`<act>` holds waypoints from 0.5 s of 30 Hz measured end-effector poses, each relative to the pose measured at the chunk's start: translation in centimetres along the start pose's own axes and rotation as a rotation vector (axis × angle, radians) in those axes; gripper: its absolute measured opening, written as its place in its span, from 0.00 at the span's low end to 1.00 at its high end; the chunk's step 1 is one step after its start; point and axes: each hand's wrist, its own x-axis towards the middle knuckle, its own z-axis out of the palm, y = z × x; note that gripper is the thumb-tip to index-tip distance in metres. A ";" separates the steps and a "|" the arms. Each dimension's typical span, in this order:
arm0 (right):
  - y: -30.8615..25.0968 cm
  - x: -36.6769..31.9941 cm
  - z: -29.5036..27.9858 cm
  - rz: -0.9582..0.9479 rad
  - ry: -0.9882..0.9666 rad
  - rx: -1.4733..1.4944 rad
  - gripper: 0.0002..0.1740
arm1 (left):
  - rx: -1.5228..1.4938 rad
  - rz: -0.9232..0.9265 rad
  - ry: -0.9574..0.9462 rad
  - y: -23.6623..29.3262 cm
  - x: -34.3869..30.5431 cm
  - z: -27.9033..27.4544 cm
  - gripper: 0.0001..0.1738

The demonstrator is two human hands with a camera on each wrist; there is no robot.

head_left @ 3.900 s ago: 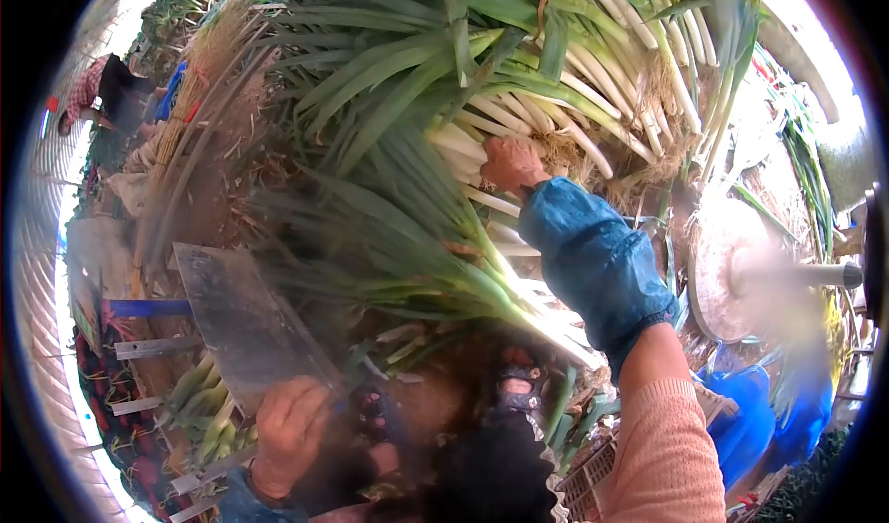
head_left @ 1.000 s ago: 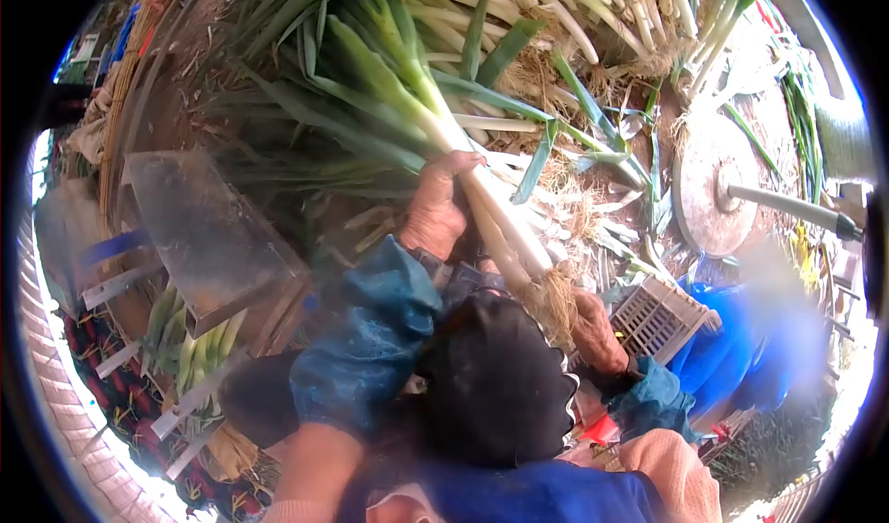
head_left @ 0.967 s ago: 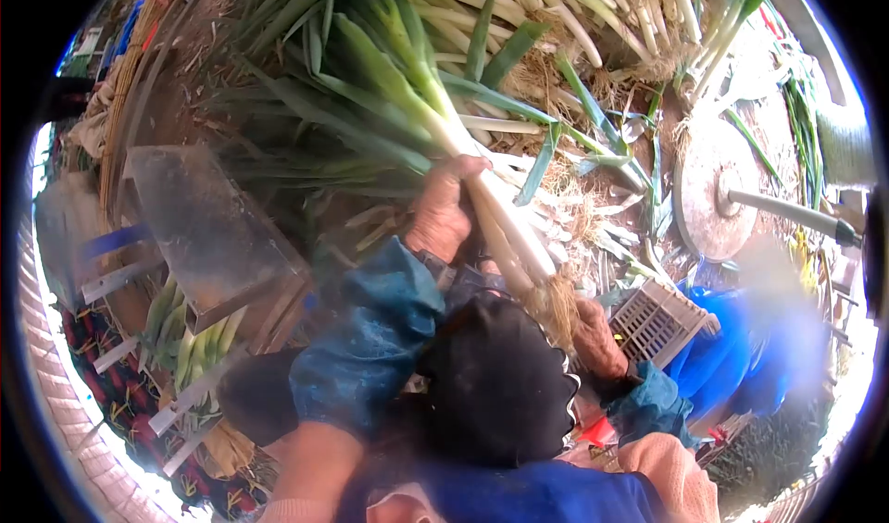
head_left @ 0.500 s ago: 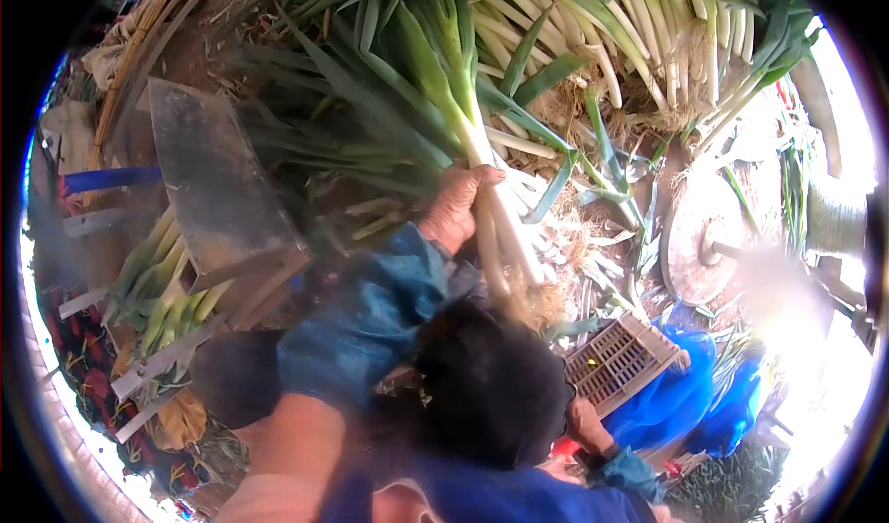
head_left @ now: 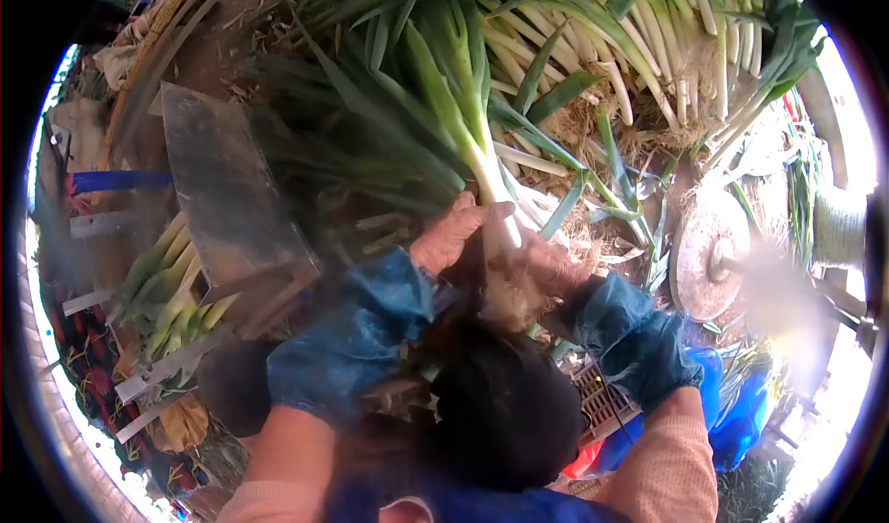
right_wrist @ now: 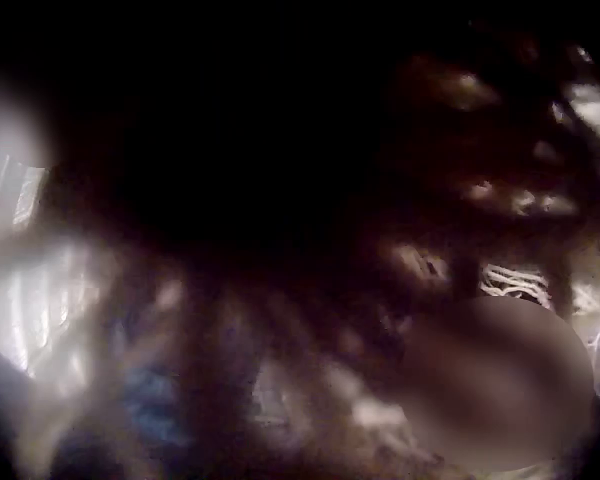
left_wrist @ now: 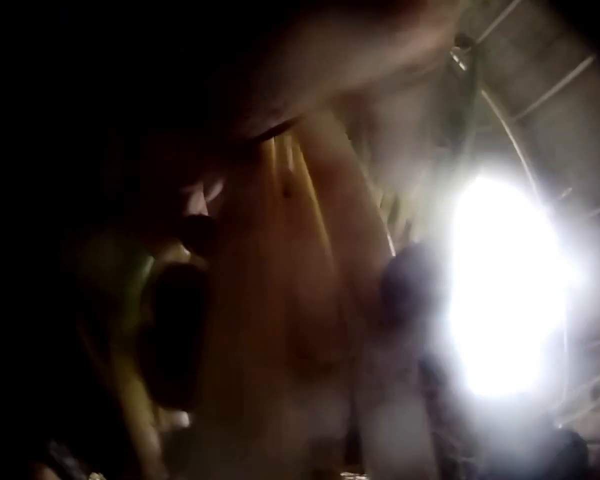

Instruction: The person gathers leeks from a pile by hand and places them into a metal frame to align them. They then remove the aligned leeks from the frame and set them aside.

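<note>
In the head view my left hand (head_left: pixel 452 232) grips a small bunch of leeks (head_left: pixel 493 176) around the white stalks, thumb across the front. Their green leaves fan up and away, and the shaggy roots (head_left: pixel 511 303) hang toward me. My right hand (head_left: pixel 550 262) is on the same stalks just below the left, fingers bent against them near the roots; its fingertips are partly hidden. The left wrist view is dark, with pale stalks (left_wrist: pixel 300 270) running down from the hand. The right wrist view is mostly black and blurred.
A large heap of leeks (head_left: pixel 648 51) lies ahead. A metal sheet (head_left: pixel 231 180) stands at left beside more leeks (head_left: pixel 171 287). At right are a round disc with a rod (head_left: pixel 699 255), a plastic crate (head_left: pixel 602 403) and blue plastic (head_left: pixel 741 421). A dark rounded shape (head_left: pixel 505 412) sits below my hands.
My right hand has gone from reaching the heap, to low by the crate, to the stalks. My left hand has left the metal sheet's side and now holds the leeks.
</note>
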 end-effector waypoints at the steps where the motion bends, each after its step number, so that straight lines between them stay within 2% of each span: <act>1: -1.1 -0.8 0.1 0.022 0.028 -0.015 0.38 | -0.022 0.020 0.016 -0.4 0.1 -0.4 0.29; 3: -4.6 -3.0 -0.1 0.050 0.082 -0.043 0.40 | -0.003 -0.150 0.043 1.4 -0.5 -0.4 0.27; 4: -6.6 -4.5 -0.4 0.105 0.196 -0.171 0.32 | -0.067 -0.113 0.165 1.0 -0.6 -0.3 0.24; 5: -5.9 -4.9 -2.1 0.074 0.203 -0.096 0.31 | 0.027 -0.122 0.220 0.4 -0.3 -0.4 0.24; 6: -6.6 -5.2 -3.0 0.067 0.170 -0.333 0.31 | 0.121 -0.133 0.269 -0.2 0.2 -0.4 0.23; 7: -7.2 -5.5 -3.1 0.114 0.192 -0.355 0.31 | 0.220 -0.138 0.313 -0.7 1.0 -0.2 0.23; 8: -8.7 -5.9 -2.4 0.161 0.213 -0.376 0.30 | 0.434 -0.279 0.343 -0.3 1.7 0.5 0.23; 11: -7.5 -5.1 -2.2 0.089 0.153 -0.293 0.27 | 1.142 -0.170 0.306 -1.2 3.5 1.4 0.23; 12: -6.6 -4.4 -2.4 0.062 0.132 -0.424 0.25 | 1.358 -0.076 0.286 -2.8 4.6 1.2 0.24; 14: -6.2 -4.4 -2.7 0.057 0.161 -0.325 0.31 | 1.016 -0.164 0.326 -5.2 5.2 0.6 0.26; 15: -6.8 -4.5 -2.1 0.049 0.174 -0.277 0.34 | 0.813 -0.287 0.269 -4.0 5.0 0.9 0.28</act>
